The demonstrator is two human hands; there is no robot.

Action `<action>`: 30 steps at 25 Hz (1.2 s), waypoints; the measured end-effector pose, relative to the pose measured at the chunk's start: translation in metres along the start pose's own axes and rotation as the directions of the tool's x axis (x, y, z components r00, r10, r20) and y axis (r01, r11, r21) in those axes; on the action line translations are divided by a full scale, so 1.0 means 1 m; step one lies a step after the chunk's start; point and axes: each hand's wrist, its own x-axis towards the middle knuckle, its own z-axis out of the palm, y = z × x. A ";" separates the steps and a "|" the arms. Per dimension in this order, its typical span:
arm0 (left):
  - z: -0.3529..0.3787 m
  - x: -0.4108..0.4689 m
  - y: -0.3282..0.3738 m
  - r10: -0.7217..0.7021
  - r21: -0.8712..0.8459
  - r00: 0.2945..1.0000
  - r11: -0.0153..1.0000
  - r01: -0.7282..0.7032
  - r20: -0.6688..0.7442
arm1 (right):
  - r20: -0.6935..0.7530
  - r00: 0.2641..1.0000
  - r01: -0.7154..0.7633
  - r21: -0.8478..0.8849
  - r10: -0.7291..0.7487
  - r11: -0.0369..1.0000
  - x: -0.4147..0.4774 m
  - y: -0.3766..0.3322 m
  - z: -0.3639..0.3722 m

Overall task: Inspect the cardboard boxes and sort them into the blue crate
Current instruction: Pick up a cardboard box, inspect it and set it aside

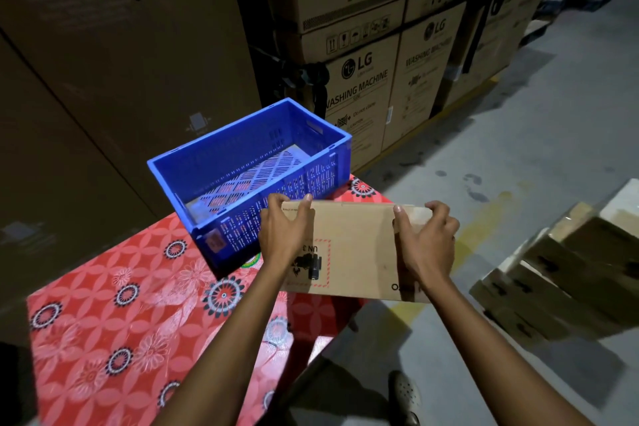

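Forearms, bare, two: enter from the bottom edge and reach forward over the table's right corner.

Table [103,322]: covered in a red floral-patterned cloth with black-and-white rosettes; occupies the lower left.

Blue crate [242,162]: plastic, perforated walls and lattice floor, standing at the table's far end; a small label on its near left corner. Interior mostly bare; something pale and blurred lies at its near left floor, not identifiable.

Left hand [285,232]: closed on the left end of the cardboard box, thumb on the upper face, fingers curled over the far edge.

Cardboard box [359,245]: flat, plain brown, held level in the air between both hands, just right of the crate and overhanging the table's right edge. Upper face carries a red dashed-border hazard label with black pictograms and "UN 3…" print, reading upside down to the wearer; partial black lettering near the right near corner.

Right hand [428,239]: closed on the box's right end, same grip.

Stack of flat cartons [560,280]: on the concrete floor at right, leaning.

Washing machine cartons [366,86]: large, stacked behind.
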 end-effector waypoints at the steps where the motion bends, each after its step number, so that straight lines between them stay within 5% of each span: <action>1: 0.002 -0.003 -0.003 -0.013 -0.053 1.000 0.999 0.013 -0.007 | -0.015 1.000 -0.019 0.032 0.020 0.999 -0.001 0.003 0.000; 9: 0.029 -0.021 -0.048 -0.072 -0.090 0.990 0.992 0.083 0.122 | 0.035 0.993 -0.110 -0.004 0.110 0.994 -0.021 0.049 0.021; 19: 0.042 -0.008 -0.067 -0.094 0.339 0.934 0.940 -0.031 0.345 | 0.145 0.982 -0.073 -0.319 0.124 0.945 -0.024 0.066 0.034; 30: 0.069 0.002 -0.045 -0.214 0.498 0.954 0.863 0.084 0.210 | 0.190 0.956 -0.098 -0.514 0.224 0.852 0.000 0.040 0.051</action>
